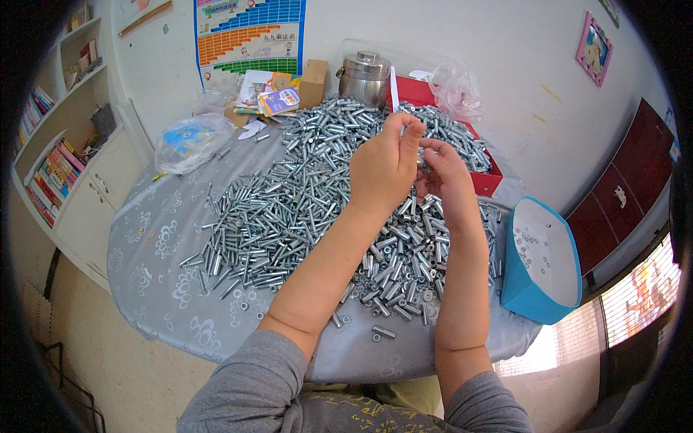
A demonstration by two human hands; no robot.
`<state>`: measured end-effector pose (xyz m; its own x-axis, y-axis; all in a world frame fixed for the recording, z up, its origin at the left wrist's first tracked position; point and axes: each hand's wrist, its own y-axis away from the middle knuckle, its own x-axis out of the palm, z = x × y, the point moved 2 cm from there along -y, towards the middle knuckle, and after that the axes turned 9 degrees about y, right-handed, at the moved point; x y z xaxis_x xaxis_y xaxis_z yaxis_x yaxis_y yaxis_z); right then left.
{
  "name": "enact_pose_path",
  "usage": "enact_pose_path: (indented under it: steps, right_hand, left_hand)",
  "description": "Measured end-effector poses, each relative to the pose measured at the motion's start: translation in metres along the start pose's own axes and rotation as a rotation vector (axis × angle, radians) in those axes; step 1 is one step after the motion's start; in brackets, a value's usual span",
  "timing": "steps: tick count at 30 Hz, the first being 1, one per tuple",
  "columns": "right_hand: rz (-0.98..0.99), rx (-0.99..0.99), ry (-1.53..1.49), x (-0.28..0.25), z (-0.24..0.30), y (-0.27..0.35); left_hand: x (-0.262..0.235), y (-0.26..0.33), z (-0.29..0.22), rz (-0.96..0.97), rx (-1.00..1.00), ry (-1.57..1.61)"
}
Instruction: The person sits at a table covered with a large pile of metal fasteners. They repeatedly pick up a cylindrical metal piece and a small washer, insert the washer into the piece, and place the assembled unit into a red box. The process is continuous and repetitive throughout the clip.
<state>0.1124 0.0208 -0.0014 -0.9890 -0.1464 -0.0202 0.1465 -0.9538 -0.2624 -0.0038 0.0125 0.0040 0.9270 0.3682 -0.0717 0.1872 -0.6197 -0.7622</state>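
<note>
My left hand (385, 166) is raised over a heap of metal bolts (267, 216), its fingers curled in and its thumb pointing up. Just to its right, my right hand (449, 177) has its fingers bent toward the left one. Small metal shows between the two hands, but the fingers hide what each one holds. Below them, nearer to me, lie short metal sleeves (393, 274) mixed with nuts. A single sleeve (384, 332) lies apart near the front edge, with small nuts close to it.
A blue box (541, 289) with small washers inside stands at the table's right edge. Behind the heap are a red box (493, 177) holding more metal parts, a steel pot (364, 78), booklets (278, 101) and a plastic bag (193, 143). Patterned grey cloth (155, 267) covers the table.
</note>
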Motion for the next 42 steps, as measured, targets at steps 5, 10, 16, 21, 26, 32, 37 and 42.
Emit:
enact_pose_path:
  steps: [5,10,16,21,26,32,37,42]
  right_hand:
    - [-0.072,-0.036,-0.006,0.0058,0.0016,0.0017]
    - [0.068,0.051,0.064,0.0004,-0.0038,0.0]
    - [-0.133,0.025,-0.04,0.0074,0.0017,0.0016]
    - [-0.032,0.002,0.025,-0.0005,-0.0037,-0.0026]
    - [-0.035,0.026,0.02,0.0036,-0.0036,-0.0016]
    - [-0.071,0.039,0.022,0.0067,-0.0047,0.0]
    - [-0.054,-0.04,-0.046,0.0022,-0.0045,-0.0026]
    - [-0.092,-0.065,-0.11,0.0062,-0.0035,-0.0026]
  left_hand:
    - [0.0012,0.0002,0.0015,0.008,-0.005,-0.006]
    - [0.0011,-0.0008,0.0009,0.028,-0.034,0.008]
    - [0.0006,0.0,0.002,0.018,-0.023,-0.015]
    - [0.003,0.0003,0.002,0.032,-0.024,0.009]
    - [0.0029,-0.0006,0.0061,-0.012,0.019,0.003]
    - [0.0016,-0.0003,0.0042,0.006,-0.007,-0.014]
    - [0.0036,-0.0005,0.0049,-0.002,0.003,0.009]
    - [0.0013,-0.0005,0.0084,-0.015,0.009,-0.028]
